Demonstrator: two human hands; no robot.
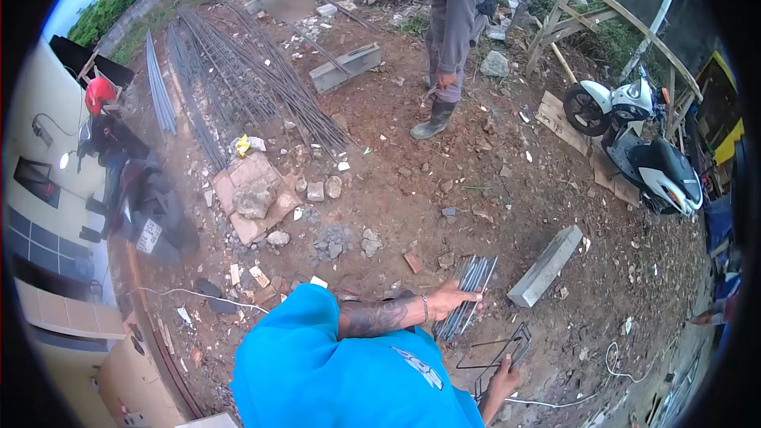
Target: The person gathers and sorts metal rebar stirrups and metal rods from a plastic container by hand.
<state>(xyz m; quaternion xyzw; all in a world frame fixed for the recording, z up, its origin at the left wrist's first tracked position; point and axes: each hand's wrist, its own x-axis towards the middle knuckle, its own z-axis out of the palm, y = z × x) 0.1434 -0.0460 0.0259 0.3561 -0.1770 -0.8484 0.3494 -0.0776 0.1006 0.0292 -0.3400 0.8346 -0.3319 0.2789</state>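
A bundle of short steel rods [473, 273] lies slanted just above the ground in front of me. My left hand [453, 299], at the end of a tattooed arm with a bracelet, is closed over the bundle, thumb across the top. Lower right, my right hand [502, 380] grips the side of several bent wire stirrups [519, 341], rectangular frames of thin dark steel. Part of the stirrups shows between the two hands, close to the rods' lower ends. A concrete block [545, 266] lies on the soil right of the rods.
A person [456, 32] in grey clothes and rubber boots stands ahead. Long rebar [246, 71] is piled far left, near another concrete block [346, 68]. A white scooter [634, 143] stands right, a dark motorbike [147, 198] left. A pale cable [190, 293] crosses the rubble-strewn ground.
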